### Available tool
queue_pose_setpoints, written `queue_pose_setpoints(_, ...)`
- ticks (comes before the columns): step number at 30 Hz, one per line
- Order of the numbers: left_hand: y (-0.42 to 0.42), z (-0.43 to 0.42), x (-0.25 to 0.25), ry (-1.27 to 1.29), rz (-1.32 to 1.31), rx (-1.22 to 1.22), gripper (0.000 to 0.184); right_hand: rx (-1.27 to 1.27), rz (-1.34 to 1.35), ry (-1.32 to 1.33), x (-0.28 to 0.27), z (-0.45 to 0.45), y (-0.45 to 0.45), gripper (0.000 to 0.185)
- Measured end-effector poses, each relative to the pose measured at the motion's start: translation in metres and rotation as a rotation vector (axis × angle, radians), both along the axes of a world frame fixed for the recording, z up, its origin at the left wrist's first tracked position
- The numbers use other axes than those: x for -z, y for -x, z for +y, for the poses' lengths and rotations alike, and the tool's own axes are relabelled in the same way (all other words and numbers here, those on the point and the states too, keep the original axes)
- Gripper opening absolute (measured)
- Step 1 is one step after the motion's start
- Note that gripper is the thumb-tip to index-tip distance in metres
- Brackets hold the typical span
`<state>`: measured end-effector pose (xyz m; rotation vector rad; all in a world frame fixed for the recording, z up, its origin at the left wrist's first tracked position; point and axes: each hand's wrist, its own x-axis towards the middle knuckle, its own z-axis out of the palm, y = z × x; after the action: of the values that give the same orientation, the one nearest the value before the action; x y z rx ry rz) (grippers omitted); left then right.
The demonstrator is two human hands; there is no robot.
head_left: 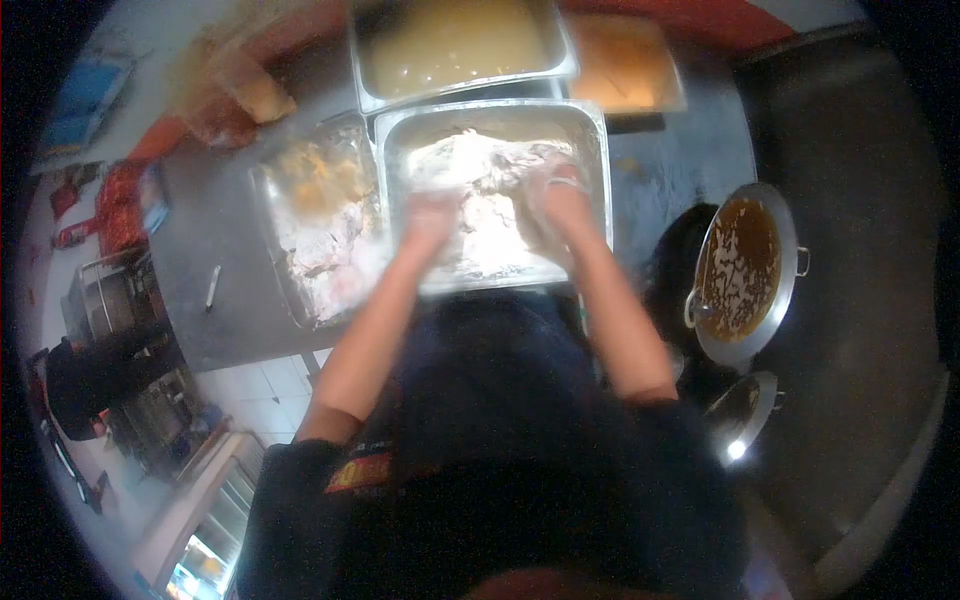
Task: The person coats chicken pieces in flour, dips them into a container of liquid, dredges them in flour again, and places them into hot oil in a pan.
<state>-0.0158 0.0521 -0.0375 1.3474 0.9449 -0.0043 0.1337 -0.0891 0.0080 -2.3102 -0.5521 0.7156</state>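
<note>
Both of my hands are down in a rectangular metal pan (592, 125) filled with white flour (490, 220). My left hand (432, 212) is at the pan's left side, smeared by motion and dusted white. At the right side, my right hand (560, 190) is also blurred in the flour, with a pale band near the wrist. Fingers of both hands are too smeared or covered to make out. Left of the pan lies a tray (290, 290) of flour-coated pieces (325, 245), with orange-brown bits at its far end.
A metal pan of cloudy yellowish liquid (460, 45) stands behind. An orange-filled container (620, 65) is at the back right. On the right, a wide two-handled wok (742, 275) holds bubbling brown oil, with a smaller metal pan (740, 415) nearer. A white pen-like stick (212, 288) lies left.
</note>
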Motion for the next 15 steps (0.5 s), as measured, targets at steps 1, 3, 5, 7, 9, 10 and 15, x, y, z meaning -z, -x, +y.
queue_pose_setpoints(1,0.0,0.006,0.003,-0.29,0.154,0.26,0.025,0.109,0.02,0.001,0.001,-0.003,-0.003,0.043)
queue_pose_setpoints(3,0.01,0.012,0.036,-0.581,0.31,0.52,0.025,-0.088,-0.017,0.096,0.007,-0.003,-0.012,0.039)
queue_pose_setpoints(5,0.016,0.011,0.087,-1.132,0.236,0.72,0.022,-0.276,-0.056,0.197,0.031,-0.002,-0.017,0.035)
queue_pose_setpoints(7,-0.002,0.007,0.053,-1.246,0.163,0.495,0.024,-0.101,-0.034,0.035,0.077,0.004,-0.013,0.03)
queue_pose_setpoints(9,-0.008,0.001,0.027,-1.148,0.117,0.231,0.029,-0.061,-0.135,0.093,0.054,0.013,-0.006,0.029)
queue_pose_setpoints(10,-0.006,-0.001,0.024,-1.174,0.135,0.236,0.029,-0.02,-0.236,0.149,0.044,0.015,-0.004,0.028)
queue_pose_setpoints(15,-0.003,0.005,0.037,-1.077,0.012,0.197,0.032,-0.014,0.041,0.193,0.095,0.014,-0.024,0.029)
